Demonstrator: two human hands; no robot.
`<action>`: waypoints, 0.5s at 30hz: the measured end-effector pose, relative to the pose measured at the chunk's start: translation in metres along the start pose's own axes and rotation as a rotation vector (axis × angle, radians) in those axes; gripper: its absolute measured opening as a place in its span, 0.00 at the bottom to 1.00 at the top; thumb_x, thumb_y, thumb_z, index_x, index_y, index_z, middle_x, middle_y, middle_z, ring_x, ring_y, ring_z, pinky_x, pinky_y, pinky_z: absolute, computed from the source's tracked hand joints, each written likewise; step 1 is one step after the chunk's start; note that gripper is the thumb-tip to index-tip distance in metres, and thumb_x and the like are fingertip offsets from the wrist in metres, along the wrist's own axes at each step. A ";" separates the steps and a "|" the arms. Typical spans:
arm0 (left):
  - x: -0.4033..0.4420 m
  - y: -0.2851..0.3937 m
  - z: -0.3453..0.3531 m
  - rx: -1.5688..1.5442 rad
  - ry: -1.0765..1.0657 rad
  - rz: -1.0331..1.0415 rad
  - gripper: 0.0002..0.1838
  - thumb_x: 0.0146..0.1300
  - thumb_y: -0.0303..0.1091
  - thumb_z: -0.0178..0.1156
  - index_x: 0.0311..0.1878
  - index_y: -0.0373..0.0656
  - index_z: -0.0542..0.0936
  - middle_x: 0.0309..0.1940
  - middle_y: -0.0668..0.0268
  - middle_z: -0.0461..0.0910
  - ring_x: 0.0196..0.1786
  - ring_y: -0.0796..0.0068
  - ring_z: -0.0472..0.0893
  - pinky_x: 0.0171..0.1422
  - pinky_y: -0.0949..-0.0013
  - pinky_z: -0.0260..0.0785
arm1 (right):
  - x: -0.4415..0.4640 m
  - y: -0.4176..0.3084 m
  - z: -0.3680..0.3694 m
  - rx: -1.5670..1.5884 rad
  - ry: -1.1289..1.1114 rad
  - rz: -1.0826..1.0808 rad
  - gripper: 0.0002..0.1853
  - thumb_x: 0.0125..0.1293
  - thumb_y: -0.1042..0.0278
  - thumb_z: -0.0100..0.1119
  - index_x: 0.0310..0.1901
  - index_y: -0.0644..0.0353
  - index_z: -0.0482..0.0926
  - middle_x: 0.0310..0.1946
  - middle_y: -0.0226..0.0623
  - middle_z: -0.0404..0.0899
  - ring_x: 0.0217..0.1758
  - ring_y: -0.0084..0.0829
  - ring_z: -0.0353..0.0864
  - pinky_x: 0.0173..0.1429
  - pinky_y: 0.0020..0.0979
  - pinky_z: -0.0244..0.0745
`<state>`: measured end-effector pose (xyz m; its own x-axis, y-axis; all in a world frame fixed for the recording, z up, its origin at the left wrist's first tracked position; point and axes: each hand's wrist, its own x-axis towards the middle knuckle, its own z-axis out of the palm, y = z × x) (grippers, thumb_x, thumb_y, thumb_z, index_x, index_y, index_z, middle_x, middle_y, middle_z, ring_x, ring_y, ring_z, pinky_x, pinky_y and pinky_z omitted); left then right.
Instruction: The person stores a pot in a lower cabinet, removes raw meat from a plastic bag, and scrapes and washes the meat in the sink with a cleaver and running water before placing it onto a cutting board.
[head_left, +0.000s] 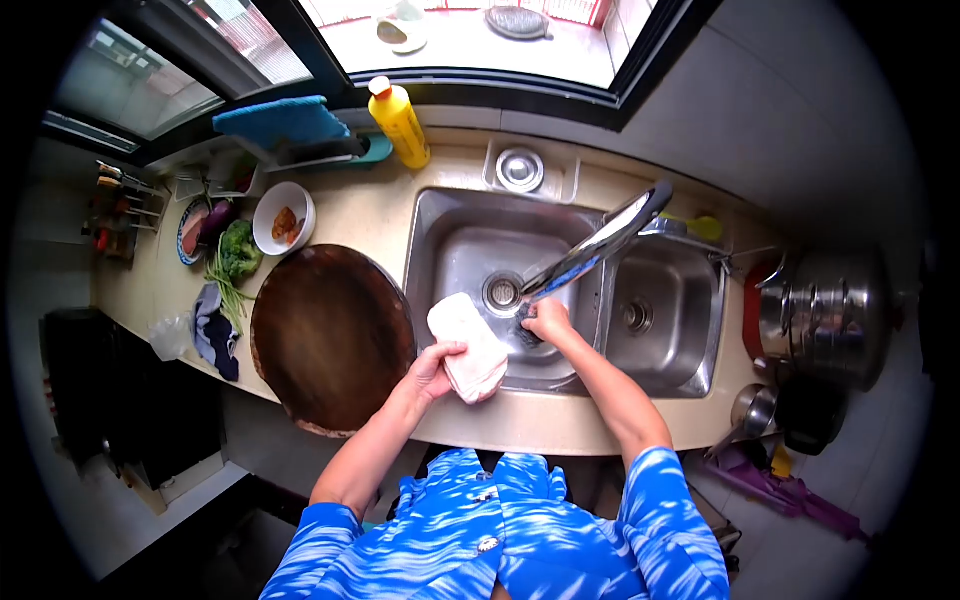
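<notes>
My left hand (433, 370) grips a thick, pale pinkish-white slab (468, 348) by its left side, thumb on top. It looks like a piece of meat, but I cannot be sure. The slab is held over the front left part of the large steel sink basin (450, 235). Just right of it, my right hand (548, 322) is closed beneath the tip of the chrome faucet (600, 245). Something dark grey (526, 326) shows at its fingertips, too small to name. Behind the hands lies the round drain (503, 292).
A large round wooden board (332, 340) lies left of the sink. Beyond it are a white bowl (283, 218) with food, broccoli (238, 250) and an eggplant (217, 220). A yellow bottle (400, 125) stands at the window. A smaller basin (660, 345) and a steel pot (825, 318) are at right.
</notes>
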<state>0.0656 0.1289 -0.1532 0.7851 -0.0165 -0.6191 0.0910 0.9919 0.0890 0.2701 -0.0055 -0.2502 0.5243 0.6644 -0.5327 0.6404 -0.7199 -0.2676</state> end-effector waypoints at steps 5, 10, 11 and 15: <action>0.011 0.006 0.004 -0.012 -0.054 0.039 0.30 0.48 0.24 0.58 0.57 0.37 0.63 0.51 0.53 0.71 0.55 0.54 0.72 0.63 0.52 0.62 | -0.004 0.005 -0.037 1.317 0.108 -0.013 0.10 0.45 0.66 0.68 0.22 0.62 0.79 0.19 0.29 0.77 0.23 0.19 0.73 0.29 0.24 0.68; 0.026 0.009 0.003 -0.010 -0.038 0.070 0.30 0.47 0.25 0.58 0.57 0.37 0.63 0.51 0.53 0.71 0.55 0.54 0.72 0.63 0.51 0.62 | -0.025 0.004 0.000 0.063 0.244 0.164 0.10 0.42 0.59 0.66 0.22 0.56 0.81 0.22 0.43 0.79 0.30 0.42 0.79 0.40 0.38 0.73; 0.027 0.009 0.003 -0.012 -0.026 0.060 0.30 0.47 0.25 0.58 0.57 0.36 0.62 0.51 0.52 0.71 0.55 0.53 0.72 0.63 0.50 0.62 | -0.032 0.011 -0.003 0.057 0.249 0.165 0.10 0.42 0.59 0.66 0.22 0.56 0.81 0.22 0.43 0.79 0.30 0.42 0.79 0.40 0.38 0.73; 0.024 0.008 0.007 0.034 0.007 0.020 0.30 0.48 0.27 0.57 0.57 0.35 0.62 0.51 0.51 0.71 0.56 0.52 0.71 0.62 0.49 0.63 | -0.095 0.065 -0.042 0.769 0.298 0.196 0.09 0.46 0.66 0.65 0.18 0.60 0.77 0.17 0.29 0.76 0.24 0.23 0.75 0.32 0.26 0.69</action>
<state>0.0895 0.1357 -0.1625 0.7826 0.0047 -0.6225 0.0958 0.9871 0.1280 0.2855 -0.1067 -0.1828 0.7811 0.4607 -0.4215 0.0190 -0.6923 -0.7214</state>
